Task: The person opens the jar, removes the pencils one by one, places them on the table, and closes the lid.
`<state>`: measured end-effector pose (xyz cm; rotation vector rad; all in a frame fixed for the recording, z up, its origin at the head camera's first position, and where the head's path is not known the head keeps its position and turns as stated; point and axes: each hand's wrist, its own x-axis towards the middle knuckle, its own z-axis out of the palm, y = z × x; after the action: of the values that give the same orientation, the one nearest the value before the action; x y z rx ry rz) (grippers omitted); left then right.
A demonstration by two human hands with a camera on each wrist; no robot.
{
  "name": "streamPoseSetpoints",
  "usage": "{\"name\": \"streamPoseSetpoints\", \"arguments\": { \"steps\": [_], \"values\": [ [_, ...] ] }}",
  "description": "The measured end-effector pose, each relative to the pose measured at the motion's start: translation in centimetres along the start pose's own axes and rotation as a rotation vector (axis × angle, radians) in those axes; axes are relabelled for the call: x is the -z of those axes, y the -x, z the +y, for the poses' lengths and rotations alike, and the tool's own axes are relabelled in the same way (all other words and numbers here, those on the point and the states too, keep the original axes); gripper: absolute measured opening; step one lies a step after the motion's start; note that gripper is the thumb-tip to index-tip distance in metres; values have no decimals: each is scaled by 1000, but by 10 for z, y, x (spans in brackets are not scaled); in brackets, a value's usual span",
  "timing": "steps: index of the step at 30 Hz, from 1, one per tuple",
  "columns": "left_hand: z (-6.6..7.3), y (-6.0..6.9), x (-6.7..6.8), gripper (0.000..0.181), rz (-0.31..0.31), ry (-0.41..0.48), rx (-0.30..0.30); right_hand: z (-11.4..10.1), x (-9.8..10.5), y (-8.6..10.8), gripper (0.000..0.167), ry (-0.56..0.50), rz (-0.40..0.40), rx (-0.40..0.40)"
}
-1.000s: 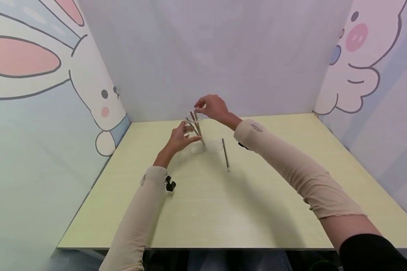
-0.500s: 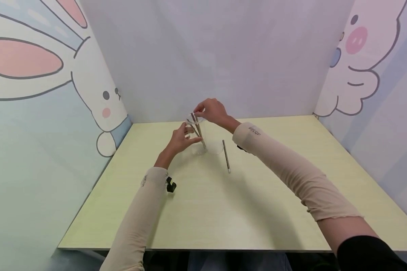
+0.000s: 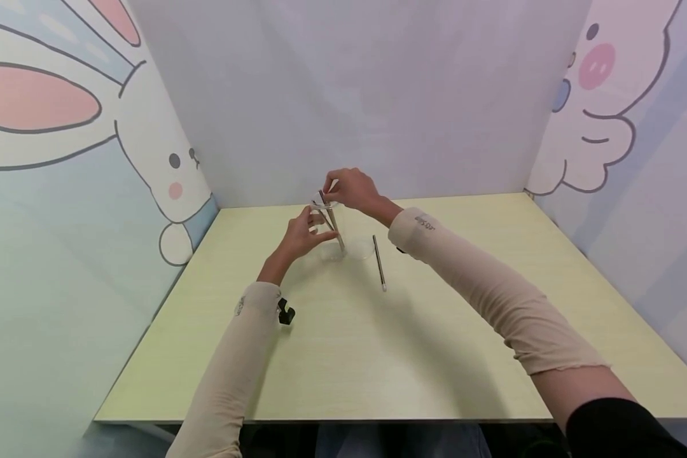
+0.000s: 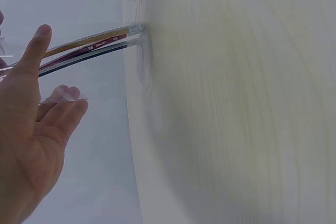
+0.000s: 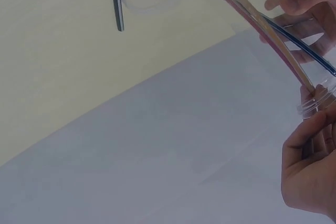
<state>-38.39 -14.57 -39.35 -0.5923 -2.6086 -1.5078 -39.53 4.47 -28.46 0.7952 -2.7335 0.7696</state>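
Note:
A clear jar [image 3: 325,205] stands on the table with several pencils [image 3: 333,222] leaning inside it; in the left wrist view the pencils [image 4: 89,48] are tan, dark red and dark. Around the jar's side curl the fingers of the left hand [image 3: 302,236], thumb in front. At the rim, the right hand [image 3: 353,189] has thumb and forefinger pinched together. In the right wrist view that hand [image 5: 312,171] meets the upper end of a tan pencil [image 5: 278,45] by the rim [image 5: 307,109].
A dark pencil [image 3: 379,264] lies on the table just right of the jar. Beside it is a clear round lid [image 3: 359,248]. A plain wall [image 3: 378,95] rises behind the table [image 3: 332,356], with printed panels on both sides.
The right hand has shifted slightly left and down at the jar's rim, its fingers bent more. The left hand stays around the jar.

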Motion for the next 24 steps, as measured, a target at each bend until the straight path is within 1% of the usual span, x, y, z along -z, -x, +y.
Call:
{"name": "streamPoseSetpoints", "arguments": {
  "steps": [4,7,11,17,20,24],
  "values": [
    [0,0,1,80,-1,-2,-4,-2,0,2,12,3,7,-11],
    [0,-1,1,83,-3,-2,5,-3,-1,2,11,11,6,-13],
    [0,-1,2,85,-9,0,21,-3,-1,1,11,31,9,6],
    [2,-1,1,85,-16,8,17,-1,2,-1,11,50,8,22],
    [2,-1,1,85,-17,7,23,-1,5,0,11,41,6,32],
    [2,-1,0,83,-7,1,21,-1,12,-1,11,22,30,58]
  ]
}}
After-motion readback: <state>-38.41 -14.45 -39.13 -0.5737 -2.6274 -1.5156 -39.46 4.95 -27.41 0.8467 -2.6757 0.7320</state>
